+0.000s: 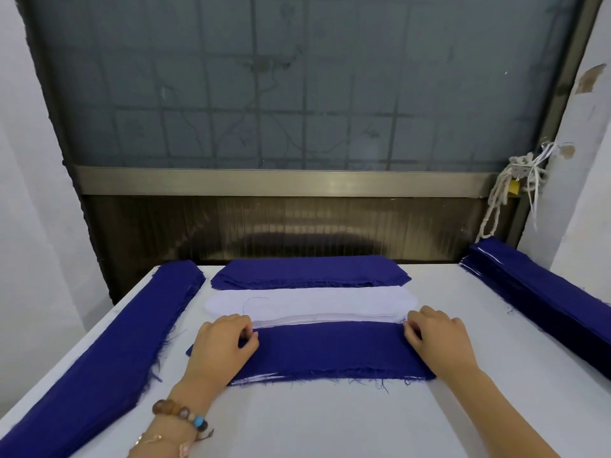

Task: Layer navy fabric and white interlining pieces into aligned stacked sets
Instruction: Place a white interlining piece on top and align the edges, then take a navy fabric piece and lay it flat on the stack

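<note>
Fingers of the left hand curl and pinch the far left corner of the navy rectangular fabric piece. The right hand pinches its far right corner likewise, and both wrists lie low over the white surface. Frayed at its edges, the piece tops a near pile with white layers showing underneath. It touches the white round-ended interlining stack just behind. The far navy stack, long left navy stack and right navy stack surround them.
</note>
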`<state>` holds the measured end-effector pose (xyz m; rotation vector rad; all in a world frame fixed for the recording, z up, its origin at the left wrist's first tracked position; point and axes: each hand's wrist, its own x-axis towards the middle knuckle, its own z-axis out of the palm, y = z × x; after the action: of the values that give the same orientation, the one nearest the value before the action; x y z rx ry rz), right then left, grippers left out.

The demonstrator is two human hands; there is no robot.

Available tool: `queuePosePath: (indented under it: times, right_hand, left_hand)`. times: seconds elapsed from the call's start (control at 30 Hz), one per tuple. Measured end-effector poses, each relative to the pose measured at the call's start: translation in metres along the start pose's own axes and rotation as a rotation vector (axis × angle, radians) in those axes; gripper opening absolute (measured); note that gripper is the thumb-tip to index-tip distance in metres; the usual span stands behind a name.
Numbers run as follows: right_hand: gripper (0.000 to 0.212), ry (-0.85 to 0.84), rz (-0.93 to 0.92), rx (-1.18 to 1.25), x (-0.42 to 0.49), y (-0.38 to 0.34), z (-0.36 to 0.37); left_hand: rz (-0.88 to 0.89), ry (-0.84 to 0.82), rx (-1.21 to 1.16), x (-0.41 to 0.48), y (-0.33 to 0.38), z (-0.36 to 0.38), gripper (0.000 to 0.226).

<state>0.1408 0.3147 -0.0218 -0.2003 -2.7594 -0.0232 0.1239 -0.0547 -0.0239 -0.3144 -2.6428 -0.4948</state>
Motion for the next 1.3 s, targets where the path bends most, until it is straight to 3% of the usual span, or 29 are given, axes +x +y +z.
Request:
queuePosePath:
  times: [0.03, 0.13, 0.23, 0.4, 0.63, 0.8, 0.97, 1.3]
  right_hand:
    - [0.027, -0.001, 0.019, -0.02, 0.004, -0.005, 0.0]
    - [0.025, 0.008, 0.105, -0.013, 0.019, -0.022, 0.003]
    - [0.009, 0.027, 0.116, 0.062, 0.033, -0.041, 0.008]
    - [0.031, 0.037, -0.04, 0.101, 0.06, -0.074, 0.02]
    - [0.025, -0.002, -0.018, 0.266, 0.087, -0.095, 0.044]
    - [0.033, -0.012, -0.079, 0.226, 0.09, -0.088, 0.056]
    - [0.028, -0.021, -0.073, 0.203, 0.089, -0.089, 0.055]
    - [0.017, -0.004, -0.051, 0.237, 0.083, -0.09, 0.048]
  left_hand:
    - [-0.004, -0.024, 0.027, 0.006, 0.003, -0.001, 0.005]
    - [-0.043, -0.085, 0.125, 0.029, 0.012, 0.0, 0.031]
    - [-0.121, -0.057, 0.262, 0.053, 0.021, 0.008, 0.043]
    - [-0.155, -0.039, 0.221, 0.08, 0.039, 0.033, 0.028]
    - [-0.156, -0.043, 0.125, 0.091, 0.053, 0.066, 0.021]
    - [-0.107, 0.026, 0.157, 0.09, 0.042, 0.078, 0.019]
    - [-0.054, -0.034, 0.139, 0.094, 0.041, 0.088, 0.03]
    - [-0.045, -0.014, 0.094, 0.094, 0.046, 0.081, 0.009]
